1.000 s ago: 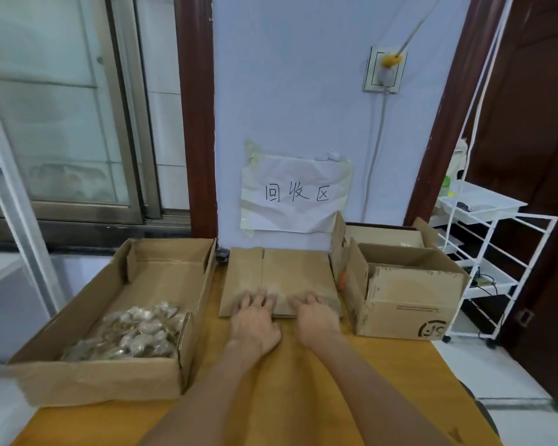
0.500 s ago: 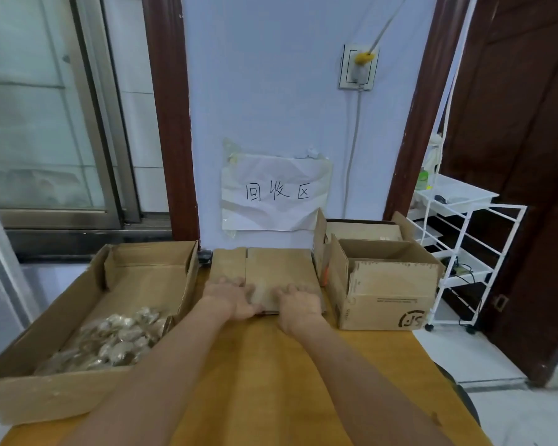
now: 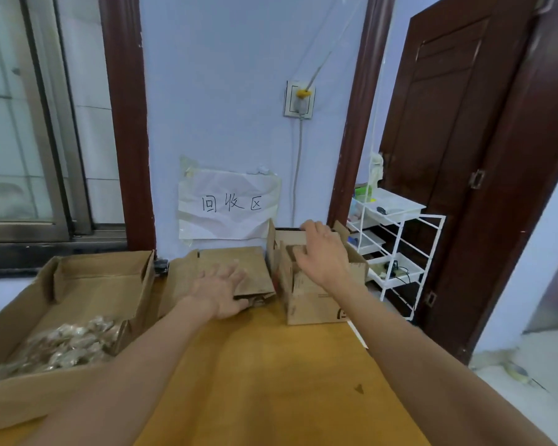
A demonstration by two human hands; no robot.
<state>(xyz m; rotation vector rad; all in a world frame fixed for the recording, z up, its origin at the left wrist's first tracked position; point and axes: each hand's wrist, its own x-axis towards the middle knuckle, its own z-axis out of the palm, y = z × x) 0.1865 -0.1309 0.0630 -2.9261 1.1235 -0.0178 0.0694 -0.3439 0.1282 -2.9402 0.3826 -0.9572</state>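
A stack of flattened cardboard [image 3: 239, 265] lies at the back of the wooden table [image 3: 271, 365], under a paper sign on the wall. My left hand [image 3: 221, 291] rests flat on its near edge, fingers spread. To its right stands a small open cardboard box [image 3: 306, 300] with raised flaps. My right hand [image 3: 322, 252] hovers over that box's opening, fingers loosely extended, holding nothing; whether it touches the box I cannot tell.
A large open cardboard box [image 3: 87, 284] at the left holds several clear-wrapped packets [image 3: 62, 346]. A white wire cart [image 3: 397, 246] stands off the table's right edge by a dark door [image 3: 458, 156]. A cable hangs from a wall socket [image 3: 298, 99].
My right hand lifted off the flattened cardboard and moved right, over the small open box. My left hand stayed on the cardboard. The view shifted to the right.
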